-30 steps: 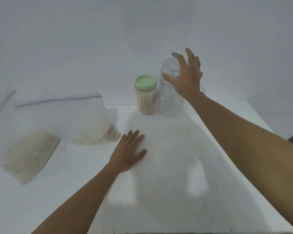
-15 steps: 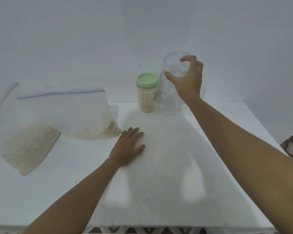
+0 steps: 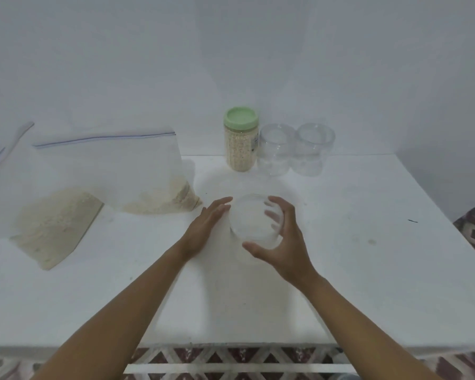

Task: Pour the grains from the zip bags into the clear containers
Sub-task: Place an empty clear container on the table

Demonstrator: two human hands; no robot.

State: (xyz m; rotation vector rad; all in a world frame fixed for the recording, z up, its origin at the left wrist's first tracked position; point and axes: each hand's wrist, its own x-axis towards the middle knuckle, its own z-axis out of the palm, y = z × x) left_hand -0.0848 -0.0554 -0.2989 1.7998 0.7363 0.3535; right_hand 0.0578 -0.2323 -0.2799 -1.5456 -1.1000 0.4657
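Note:
An empty clear container (image 3: 249, 224) stands upright on the white table (image 3: 373, 283), near its middle. My right hand (image 3: 288, 249) wraps it from the right, thumb at the near side and fingers at the far rim. My left hand (image 3: 206, 227) lies flat and open on the table, fingertips at the container's left side. Two zip bags with pale grains lie at the left: one (image 3: 154, 193) leans against the wall, the other (image 3: 52, 226) lies nearer the table's left edge.
At the back by the wall stand a grain-filled jar with a green lid (image 3: 241, 139) and two more empty clear containers (image 3: 276, 150) (image 3: 314, 148). The table's front edge runs just under my forearms, with patterned floor below.
My right hand took the top clear container off the stack at the back and brought it down to the table's middle. My left hand slid a little right, up to the container.

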